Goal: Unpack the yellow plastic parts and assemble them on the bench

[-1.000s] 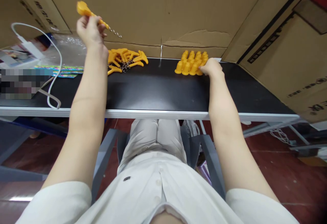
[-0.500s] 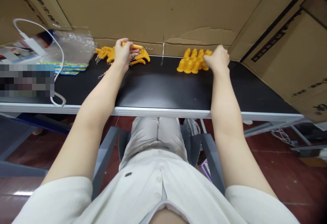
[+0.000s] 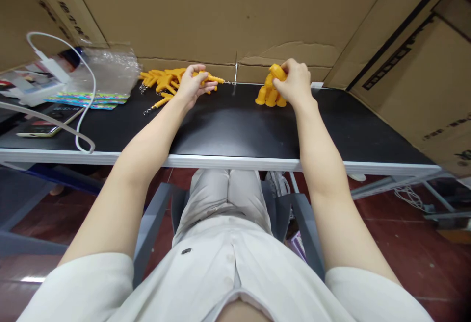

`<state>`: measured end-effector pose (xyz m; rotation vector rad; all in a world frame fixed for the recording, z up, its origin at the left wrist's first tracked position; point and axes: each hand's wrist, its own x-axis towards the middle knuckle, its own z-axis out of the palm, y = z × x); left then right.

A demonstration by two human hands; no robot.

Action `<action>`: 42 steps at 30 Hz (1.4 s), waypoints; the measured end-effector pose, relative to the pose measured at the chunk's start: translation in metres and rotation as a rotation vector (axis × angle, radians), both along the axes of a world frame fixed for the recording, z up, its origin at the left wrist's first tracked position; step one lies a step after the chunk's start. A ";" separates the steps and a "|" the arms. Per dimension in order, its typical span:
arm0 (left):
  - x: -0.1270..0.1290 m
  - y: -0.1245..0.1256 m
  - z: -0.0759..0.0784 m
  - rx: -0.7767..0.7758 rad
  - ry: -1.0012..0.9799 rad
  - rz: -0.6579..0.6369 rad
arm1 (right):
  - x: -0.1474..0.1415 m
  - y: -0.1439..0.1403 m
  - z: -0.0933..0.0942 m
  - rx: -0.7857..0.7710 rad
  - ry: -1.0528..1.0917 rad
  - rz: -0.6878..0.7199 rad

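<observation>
left hand (image 3: 191, 86) closed on yellow stick (image 3: 213, 79) beside stick pile (image 3: 162, 81) | right hand (image 3: 294, 84) pinching yellow cap (image 3: 277, 72) above cap cluster (image 3: 268, 96) | black table (image 3: 235, 131)

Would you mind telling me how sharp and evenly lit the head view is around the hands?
Head view: even light and sharp focus on the left hand, right hand and small orange plastic pieces; a soft sheen on the matte black tabletop; wide-angle bending towards the edges.

Yellow cones (image 3: 268, 95) behind right hand (image 3: 292, 83)
</observation>
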<state>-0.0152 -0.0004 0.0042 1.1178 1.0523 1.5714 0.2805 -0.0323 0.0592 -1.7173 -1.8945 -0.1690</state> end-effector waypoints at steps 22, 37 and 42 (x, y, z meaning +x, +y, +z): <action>0.005 -0.008 -0.002 0.039 0.157 -0.083 | -0.012 0.025 -0.030 -0.077 -0.027 0.491; 0.006 -0.007 -0.003 0.032 0.122 -0.082 | -0.009 0.034 -0.036 -0.056 -0.035 0.516; 0.005 -0.004 -0.004 0.027 0.130 -0.067 | -0.010 0.031 -0.035 -0.070 0.002 0.518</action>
